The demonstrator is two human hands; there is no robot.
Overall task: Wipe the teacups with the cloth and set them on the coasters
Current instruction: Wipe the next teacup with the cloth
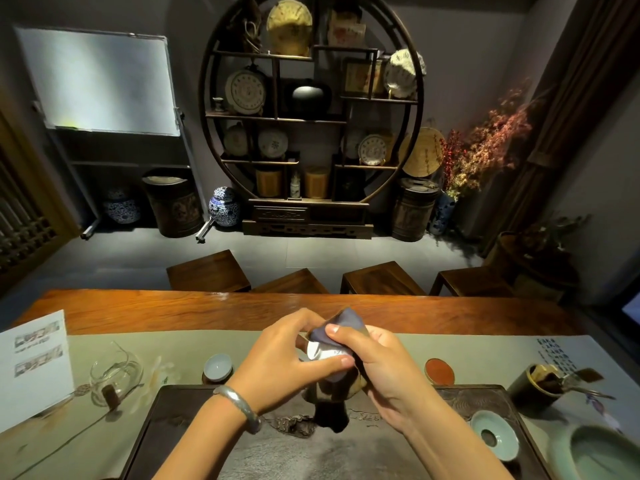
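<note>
My left hand (294, 355) grips a pale teacup (320, 351) held above the dark tea tray (180, 420). A dark blue-brown cloth (346, 323) is wrapped around the cup, and its tail hangs down over the tray. My right hand (374, 362) pinches the cloth against the cup with the thumb on top. A second pale blue teacup (217, 366) stands on a dark coaster at the left, just beyond the tray. An empty red-brown coaster (440, 371) lies on the runner at the right.
A glass pitcher (116, 374) and a printed sheet (34, 368) are at the left. At the right are a celadon strainer dish (495, 434), a celadon bowl (599, 455) and a dark tool holder (535, 384). Wooden stools (207, 271) stand beyond the table.
</note>
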